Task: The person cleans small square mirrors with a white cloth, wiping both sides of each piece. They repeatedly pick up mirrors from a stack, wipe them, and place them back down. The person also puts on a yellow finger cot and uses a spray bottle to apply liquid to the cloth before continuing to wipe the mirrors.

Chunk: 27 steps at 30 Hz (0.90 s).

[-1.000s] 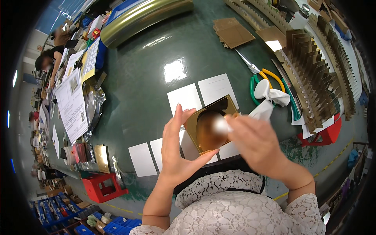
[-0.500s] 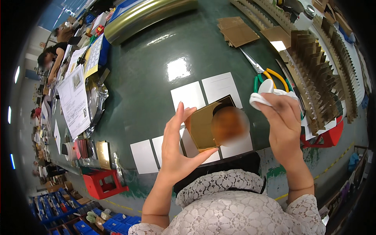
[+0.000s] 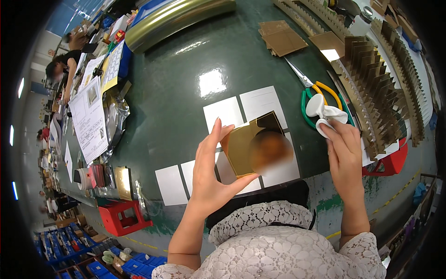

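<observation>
My left hand (image 3: pixel 206 174) grips a square gold mirrored plate (image 3: pixel 239 151) by opposite edges, thumb at the near edge and fingers at the far one. The plate is held tilted above white rectangular cards (image 3: pixel 173 186) on the table, partly covering several of them. Its shiny face carries a dark and orange blurred reflection. Out to the right, my right hand (image 3: pixel 344 153) pinches a crumpled white cloth (image 3: pixel 332 111) in its fingertips. Part of the cloth overlaps the green and yellow handles of metal scissors (image 3: pixel 301 74).
Brown square plates (image 3: pixel 283 38) lie stacked at the back. Toothed racks (image 3: pixel 367 79) holding upright plates line the right side. A gold film roll (image 3: pixel 179 21) spans the far left; papers (image 3: pixel 89 122) and a red stool (image 3: pixel 124 218) are nearer. Another person (image 3: pixel 69 65) sits beyond.
My right hand has moved right and slightly down with the white cloth, away from the plate. My left hand and the plate have tilted only slightly.
</observation>
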Available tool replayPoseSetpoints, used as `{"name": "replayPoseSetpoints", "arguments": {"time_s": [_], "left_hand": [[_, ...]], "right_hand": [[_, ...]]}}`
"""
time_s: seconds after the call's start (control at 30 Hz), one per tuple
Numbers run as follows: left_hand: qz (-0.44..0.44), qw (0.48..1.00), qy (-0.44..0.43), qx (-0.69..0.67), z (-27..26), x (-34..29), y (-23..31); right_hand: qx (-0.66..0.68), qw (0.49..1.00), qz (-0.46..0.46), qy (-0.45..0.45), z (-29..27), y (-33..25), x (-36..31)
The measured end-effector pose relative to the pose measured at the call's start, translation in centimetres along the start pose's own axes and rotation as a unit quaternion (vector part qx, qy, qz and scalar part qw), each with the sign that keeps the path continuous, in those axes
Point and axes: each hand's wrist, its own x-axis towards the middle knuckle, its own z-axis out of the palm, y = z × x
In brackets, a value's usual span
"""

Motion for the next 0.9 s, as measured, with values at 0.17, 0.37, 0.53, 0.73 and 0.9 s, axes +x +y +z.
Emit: {"name": "replayPoseSetpoints", "arguments": {"time_s": [0.17,0.37,0.53,0.73,0.9], "left_hand": [[0.034,0.989,-0.018,0.144,0.3,-0.2,1.8],[0.119,0.968,-0.001,0.222,3.5,0.6,4.7],[0.152,0.953,0.021,0.262,3.9,-0.1,4.2],[0.088,0.994,0.004,0.067,0.3,-0.7,3.8],[0.059,0.992,0.035,0.103,-5.0,-1.8,0.9]], "right_hand": [[-0.058,0.996,0.065,0.02,-1.9,-1.4,0.1],[0.085,0.995,0.009,-0.042,-0.7,-5.6,2.6],[0.084,0.995,-0.004,-0.06,1.3,-7.3,3.4],[0.174,0.975,-0.015,-0.136,0.9,-7.4,6.4],[0.278,0.958,0.054,-0.042,-2.6,-1.0,14.4]]}}
